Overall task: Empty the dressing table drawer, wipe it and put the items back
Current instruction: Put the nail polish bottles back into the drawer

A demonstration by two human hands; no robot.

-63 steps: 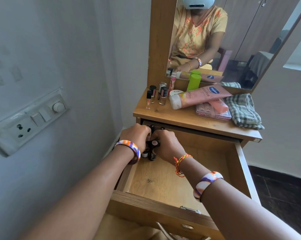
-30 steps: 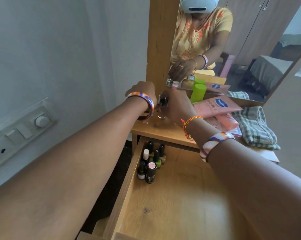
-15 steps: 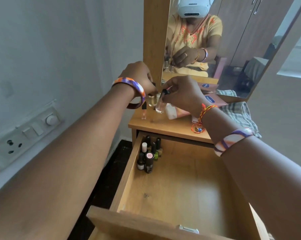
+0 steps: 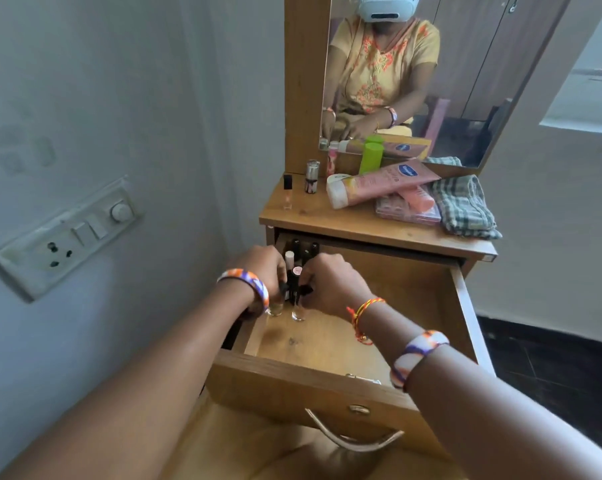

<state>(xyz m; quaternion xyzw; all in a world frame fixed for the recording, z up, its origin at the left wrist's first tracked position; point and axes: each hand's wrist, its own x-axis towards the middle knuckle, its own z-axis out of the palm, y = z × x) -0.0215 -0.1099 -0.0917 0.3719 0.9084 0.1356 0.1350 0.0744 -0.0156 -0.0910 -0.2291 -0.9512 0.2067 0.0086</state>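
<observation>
- The drawer (image 4: 462, 306) stood pulled out, with a cluster of polish bottles (image 4: 297, 261) in its back left corner.
- The left hand (image 4: 263, 268) had its fingers curled round a small bottle (image 4: 275, 308), which stood at the near edge of the cluster.
- The right hand (image 4: 330, 282) pinched a second clear bottle (image 4: 298, 313) by its dark cap, just beside the first.
- On the tabletop (image 4: 327, 220) lay a pink tube (image 4: 379, 183), a checked cloth (image 4: 464, 206) and two upright bottles (image 4: 311, 176).
</observation>
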